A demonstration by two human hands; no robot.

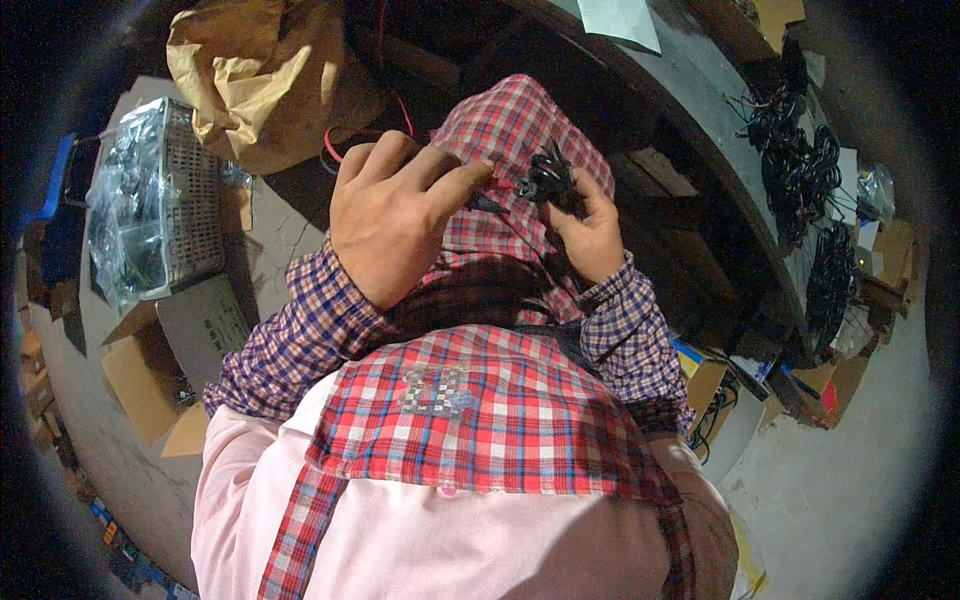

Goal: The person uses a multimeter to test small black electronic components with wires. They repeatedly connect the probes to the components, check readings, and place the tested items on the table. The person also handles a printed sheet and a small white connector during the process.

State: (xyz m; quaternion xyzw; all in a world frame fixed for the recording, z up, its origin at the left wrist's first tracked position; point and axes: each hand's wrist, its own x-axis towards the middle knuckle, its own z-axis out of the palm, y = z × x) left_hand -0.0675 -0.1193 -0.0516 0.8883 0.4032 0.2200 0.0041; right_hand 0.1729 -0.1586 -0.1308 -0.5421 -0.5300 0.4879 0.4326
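My right hand [592, 228] grips a small bundle of black cable [546, 180] between thumb and fingers, above my lap. Loops and ends of the bundle stick up past the fingertips. To its left, my left hand [392, 212] is closed, back of the hand up, with the fingers curled toward the bundle. A short dark piece [486, 204] shows just under its fingertips; whether it belongs to the cable I cannot tell. Beneath both hands lies the red checked apron [520, 110] over my lap.
At the right, a dark curved-looking tabletop [690, 90] carries heaps of black cables [795, 175] and a white sheet [620, 22]. On the left stand a grey plastic basket [192, 200] with clear bags, an open cardboard box [140, 385] and a large brown sack [265, 90].
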